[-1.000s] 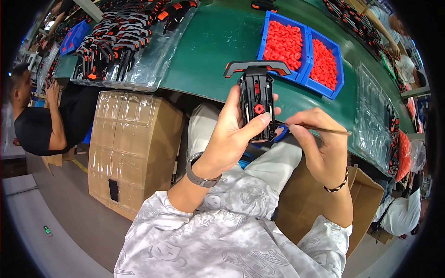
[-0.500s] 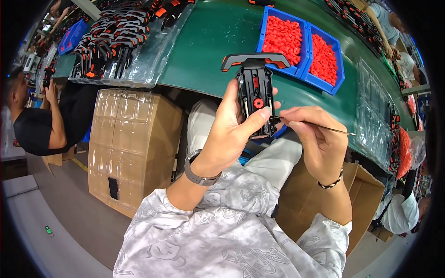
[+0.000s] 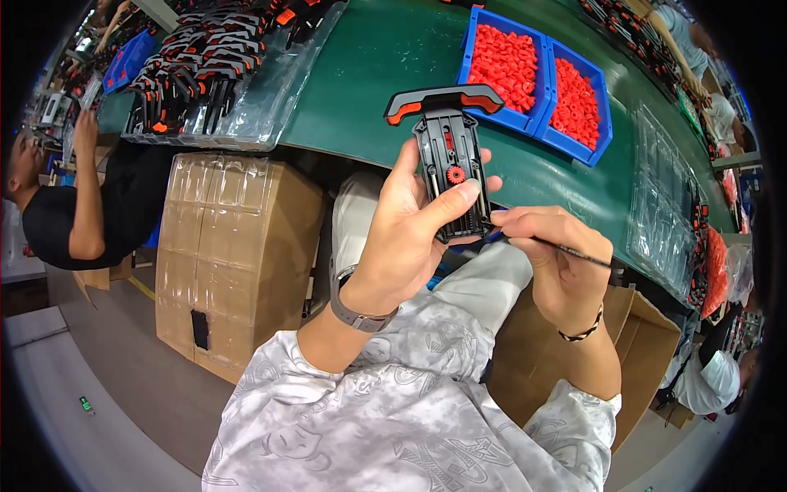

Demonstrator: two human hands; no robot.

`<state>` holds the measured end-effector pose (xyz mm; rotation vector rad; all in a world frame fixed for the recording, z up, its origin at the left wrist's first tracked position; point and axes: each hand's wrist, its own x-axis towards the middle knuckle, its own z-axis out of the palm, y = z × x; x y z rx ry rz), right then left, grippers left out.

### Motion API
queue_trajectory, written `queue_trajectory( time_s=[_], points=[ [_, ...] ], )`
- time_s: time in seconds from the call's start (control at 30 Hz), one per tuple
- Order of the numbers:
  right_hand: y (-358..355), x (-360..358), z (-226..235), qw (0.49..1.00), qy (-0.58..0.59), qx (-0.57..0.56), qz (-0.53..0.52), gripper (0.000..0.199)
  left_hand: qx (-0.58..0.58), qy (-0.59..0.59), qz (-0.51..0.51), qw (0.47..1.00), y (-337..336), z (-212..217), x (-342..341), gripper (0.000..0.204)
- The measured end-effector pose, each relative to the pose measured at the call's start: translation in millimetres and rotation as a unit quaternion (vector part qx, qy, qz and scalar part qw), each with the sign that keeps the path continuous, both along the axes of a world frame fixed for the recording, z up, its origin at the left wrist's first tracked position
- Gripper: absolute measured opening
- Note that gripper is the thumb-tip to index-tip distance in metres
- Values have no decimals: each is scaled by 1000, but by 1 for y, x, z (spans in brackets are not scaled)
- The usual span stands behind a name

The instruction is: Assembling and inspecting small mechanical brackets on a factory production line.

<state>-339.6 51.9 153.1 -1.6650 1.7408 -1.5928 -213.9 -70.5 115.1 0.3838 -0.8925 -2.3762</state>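
My left hand (image 3: 398, 242) is closed round a black plastic housing (image 3: 448, 148) with a curved grey-and-orange crosspiece (image 3: 443, 101) at its far end. A small red gear (image 3: 456, 175) sits in the housing's open channel, just beyond my left thumb. In a pinch, my right hand (image 3: 566, 258) holds a thin dark rod-like tool (image 3: 574, 252); its back end points out to the right. The fingertips of that hand are at the housing's near right corner. Whatever the tool's working end touches is hidden by my fingers.
Two blue bins (image 3: 537, 107) of small red parts stand on the green table (image 3: 369, 90). Many similar assemblies (image 3: 205, 66) lie stacked on clear plastic trays at the far left. Cardboard boxes (image 3: 217, 254) flank my legs. A person in black (image 3: 74, 205) sits to the left.
The housing has tilted and shifted slightly left in my left hand. The tool's back end has swung lower and nearer me. At left, the other person's hand has risen.
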Motion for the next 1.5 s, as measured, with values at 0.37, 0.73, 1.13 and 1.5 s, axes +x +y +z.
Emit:
queue_trajectory(
  time_s=[0.37, 0.73, 1.13, 1.5],
  points=[
    [5, 5, 3, 990, -140, -16, -10, 14, -18, 12, -1, 1000, 2, 11, 3, 48],
    [-9, 11, 10, 999, -22, -1, 26, 15, 3, 20, -1, 1000, 4, 10, 4, 44],
    [-14, 13, 4, 996, -54, 59, 49, 14, 67, 42, 4, 997, 6, 6, 6, 36],
    [-11, 9, -7, 999, -11, -7, 51, 16, 136, 26, -21, 990, 6, 8, 2, 35]
  ],
)
